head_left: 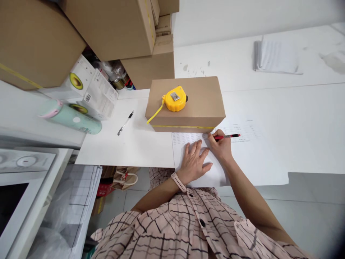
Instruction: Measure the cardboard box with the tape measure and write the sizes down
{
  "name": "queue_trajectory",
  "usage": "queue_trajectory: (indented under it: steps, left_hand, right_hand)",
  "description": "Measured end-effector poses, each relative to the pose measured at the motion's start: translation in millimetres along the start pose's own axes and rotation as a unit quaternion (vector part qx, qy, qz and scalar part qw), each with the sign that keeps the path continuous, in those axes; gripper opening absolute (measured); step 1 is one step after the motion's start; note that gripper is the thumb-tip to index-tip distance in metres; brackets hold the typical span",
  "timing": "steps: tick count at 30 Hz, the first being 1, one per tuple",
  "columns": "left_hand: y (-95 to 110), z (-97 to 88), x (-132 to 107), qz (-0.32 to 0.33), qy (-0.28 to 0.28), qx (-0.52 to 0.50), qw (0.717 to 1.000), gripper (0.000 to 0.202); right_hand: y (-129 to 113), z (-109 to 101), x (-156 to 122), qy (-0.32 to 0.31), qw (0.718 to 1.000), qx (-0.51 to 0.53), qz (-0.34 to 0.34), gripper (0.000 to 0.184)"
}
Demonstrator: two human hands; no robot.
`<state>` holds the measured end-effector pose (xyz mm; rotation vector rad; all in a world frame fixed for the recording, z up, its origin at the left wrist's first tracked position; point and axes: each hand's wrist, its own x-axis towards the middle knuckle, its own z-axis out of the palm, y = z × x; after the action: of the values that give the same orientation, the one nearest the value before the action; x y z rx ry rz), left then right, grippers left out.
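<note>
My right hand (221,146) is closed around a red pen (229,136), its tip down at the printed sheet of paper (194,180). Flat on that same sheet, with fingers spread, lies my left hand (194,163), a pink band on its wrist. Just beyond both hands stands a brown cardboard box (199,97), covering the top part of the sheet. On the box sits a yellow tape measure (175,99) with a yellow strap hanging toward the box's front edge. Another printed sheet (253,158) lies under my right forearm.
A black-and-clear pen (125,123) lies on the white table (145,151). Along the left are a mint bottle (78,118), white boxes with avocado pictures (94,90) and a microwave (27,180). Large cartons (113,28) are stacked behind. A paper stack (279,55) lies at back right.
</note>
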<state>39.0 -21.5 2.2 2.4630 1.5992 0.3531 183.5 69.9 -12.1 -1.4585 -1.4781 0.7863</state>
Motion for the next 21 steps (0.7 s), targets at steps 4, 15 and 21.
queue_trajectory:
  steps: [4,15,21]
  left_hand:
    - [0.0,-0.2,0.1,-0.003,-0.004,0.000,1.000,0.060]
    - [-0.1,-0.6,0.3,-0.003,-0.001,-0.006,1.000,0.059]
    - [-0.2,-1.8,0.3,-0.002,0.001,-0.002,1.000,0.059]
  right_hand:
    - [0.7,0.2,-0.3,0.002,1.000,-0.007,-0.004,0.033]
    - [-1.5,-0.1,-0.7,0.009,1.000,0.000,0.011,0.034]
    - [-5.1,-0.9,-1.0,0.006,1.000,0.002,0.008,0.034]
